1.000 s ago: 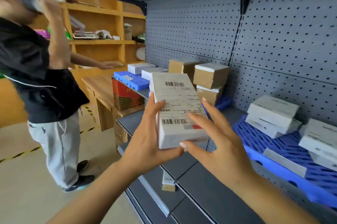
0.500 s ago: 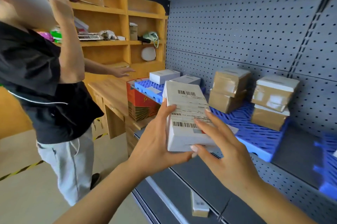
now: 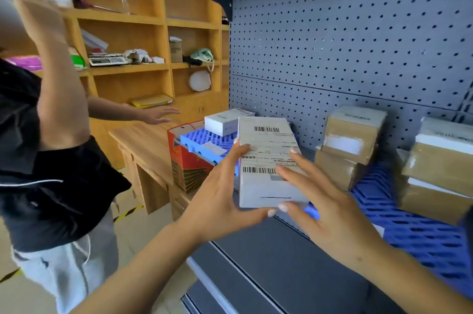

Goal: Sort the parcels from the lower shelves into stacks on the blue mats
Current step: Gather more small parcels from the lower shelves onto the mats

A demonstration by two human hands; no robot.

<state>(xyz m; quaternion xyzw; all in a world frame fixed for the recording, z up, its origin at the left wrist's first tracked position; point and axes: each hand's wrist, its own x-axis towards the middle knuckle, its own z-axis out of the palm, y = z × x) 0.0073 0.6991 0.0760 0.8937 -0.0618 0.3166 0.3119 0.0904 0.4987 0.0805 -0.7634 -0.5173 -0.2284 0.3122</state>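
Observation:
A white parcel [image 3: 268, 142] with a barcode label is held upright over the grey shelf [image 3: 268, 262]. My left hand [image 3: 222, 193] grips its left edge, thumb under the near end. My right hand [image 3: 330, 214] lies on the label with straight spread fingers, thumb touching the near lower corner. Just behind the parcel is a blue mat [image 3: 202, 139] carrying a white box [image 3: 225, 121]. To the right, a second blue mat [image 3: 409, 231] bears two stacks of brown parcels [image 3: 350, 144] [image 3: 440, 167].
Another person [image 3: 51, 160] stands close at the left, one arm raised and one hand reaching over a wooden desk [image 3: 143, 139]. A red carton [image 3: 186, 165] sits between the desk and the shelf. Grey pegboard [image 3: 345, 45] backs the shelf, and an upper shelf overhangs it.
The view has swung left along the shelf. The parcel stays in my hands and is now closer to the far-left mat with the white box. The brown stacks have shifted right.

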